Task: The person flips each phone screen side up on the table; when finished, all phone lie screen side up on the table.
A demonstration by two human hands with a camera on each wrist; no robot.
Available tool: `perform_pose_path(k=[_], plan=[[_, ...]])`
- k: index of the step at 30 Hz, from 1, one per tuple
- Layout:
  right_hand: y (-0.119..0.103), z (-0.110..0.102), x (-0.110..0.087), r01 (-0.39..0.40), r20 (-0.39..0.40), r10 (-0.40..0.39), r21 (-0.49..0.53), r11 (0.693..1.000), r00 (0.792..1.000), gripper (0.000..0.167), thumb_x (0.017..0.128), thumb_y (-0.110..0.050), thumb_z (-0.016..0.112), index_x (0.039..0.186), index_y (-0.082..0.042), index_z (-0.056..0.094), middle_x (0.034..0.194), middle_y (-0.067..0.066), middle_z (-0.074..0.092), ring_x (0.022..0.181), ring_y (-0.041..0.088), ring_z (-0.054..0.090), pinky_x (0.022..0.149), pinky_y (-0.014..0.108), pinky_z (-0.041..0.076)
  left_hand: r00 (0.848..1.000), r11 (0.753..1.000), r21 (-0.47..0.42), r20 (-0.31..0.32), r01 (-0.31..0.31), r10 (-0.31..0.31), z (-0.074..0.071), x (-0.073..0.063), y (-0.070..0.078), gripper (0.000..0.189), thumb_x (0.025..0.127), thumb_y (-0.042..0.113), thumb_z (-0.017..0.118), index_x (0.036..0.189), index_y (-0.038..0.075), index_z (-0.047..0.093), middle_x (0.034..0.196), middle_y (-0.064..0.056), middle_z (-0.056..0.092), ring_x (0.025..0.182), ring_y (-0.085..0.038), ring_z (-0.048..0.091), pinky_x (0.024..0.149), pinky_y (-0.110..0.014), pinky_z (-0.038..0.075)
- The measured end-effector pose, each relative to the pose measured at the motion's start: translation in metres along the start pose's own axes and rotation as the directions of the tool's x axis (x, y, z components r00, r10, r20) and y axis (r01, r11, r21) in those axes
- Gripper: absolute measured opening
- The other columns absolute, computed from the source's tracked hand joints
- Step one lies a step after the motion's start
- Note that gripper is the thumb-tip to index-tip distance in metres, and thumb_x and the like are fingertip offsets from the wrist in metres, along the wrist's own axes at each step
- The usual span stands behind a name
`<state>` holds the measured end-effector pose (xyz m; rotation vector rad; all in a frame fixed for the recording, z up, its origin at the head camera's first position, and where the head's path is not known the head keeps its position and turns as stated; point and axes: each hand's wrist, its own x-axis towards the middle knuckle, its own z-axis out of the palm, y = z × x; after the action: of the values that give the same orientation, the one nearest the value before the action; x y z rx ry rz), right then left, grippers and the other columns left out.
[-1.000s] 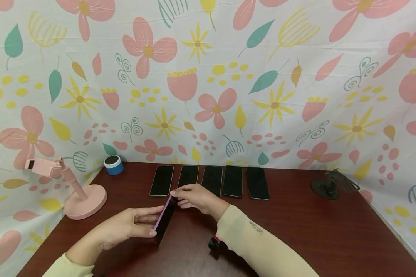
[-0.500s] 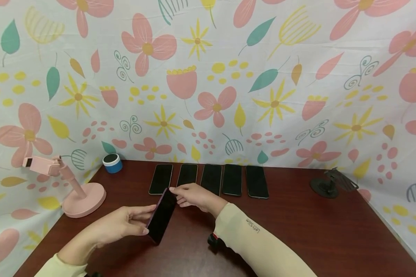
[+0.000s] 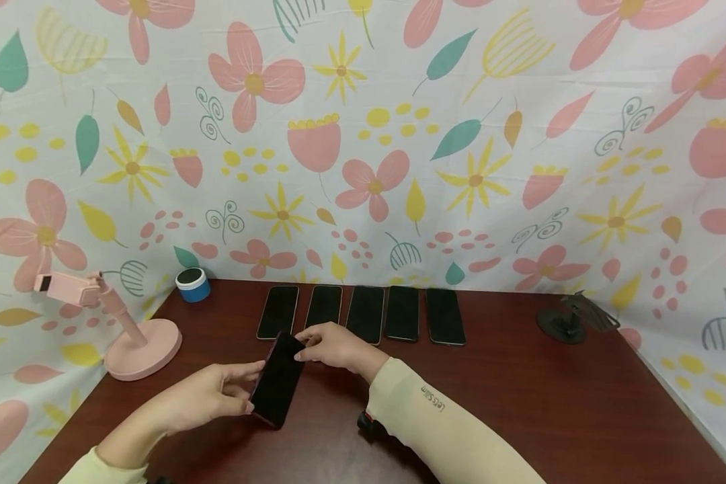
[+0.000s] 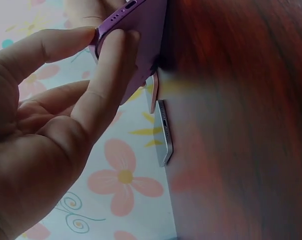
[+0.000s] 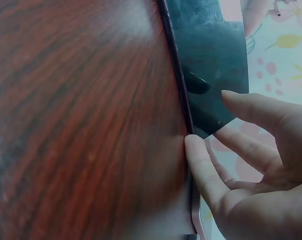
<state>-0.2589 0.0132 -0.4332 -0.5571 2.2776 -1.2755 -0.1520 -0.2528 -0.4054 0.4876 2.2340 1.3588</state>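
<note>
A smartphone with a dark screen and purple back is tilted over the table, its screen turned up toward the head camera. My left hand grips its near left side; in the left wrist view the thumb is at the bottom edge and fingers lie against the purple back. At the far end my right hand pinches the phone, thumb by the screen and a finger at the edge in the right wrist view. Behind it several dark-screened phones lie in a row near the table's back edge.
A pink phone stand stands at left, near a blue-and-white jar. At the right is a black stand. The brown table backs onto a flowered cloth. A black-and-red strap piece shows under the right sleeve.
The phone has rolled from nearly on edge to screen up, turning toward the head camera. My right thumb has moved onto the screen side. The row of phones has not moved.
</note>
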Motion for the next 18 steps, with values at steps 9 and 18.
perform_pose_path(k=[9, 18], plan=[[-0.001, 0.003, 0.003, -0.007, -0.044, 0.002, -0.101, 0.995, 0.999, 0.039, 0.091, -0.021, 0.086, 0.128, -0.013, 0.075, 0.123, 0.010, 0.072, 0.115, 0.028, 0.066, 0.099, 0.047, 0.058, 1.000, 1.000, -0.003, -0.006, 0.020, -0.020, 0.005, 0.001, -0.006, 0.080, 0.097, 0.009, 0.074, 0.159, -0.018, 0.032, 0.152, -0.036, 0.052, 0.113, -0.028, 0.072, 0.082, -0.023, 0.059], [-0.002, 0.005, 0.002, -0.005, -0.061, -0.004, -0.139, 0.990, 0.998, 0.042, 0.088, -0.020, 0.088, 0.128, -0.013, 0.076, 0.124, 0.011, 0.072, 0.115, 0.028, 0.067, 0.100, 0.047, 0.058, 0.998, 0.999, 0.008, -0.039, 0.043, -0.043, 0.010, 0.003, -0.011, 0.083, 0.093, 0.005, 0.077, 0.158, -0.019, 0.032, 0.146, -0.033, 0.053, 0.104, -0.027, 0.066, 0.076, -0.024, 0.057]])
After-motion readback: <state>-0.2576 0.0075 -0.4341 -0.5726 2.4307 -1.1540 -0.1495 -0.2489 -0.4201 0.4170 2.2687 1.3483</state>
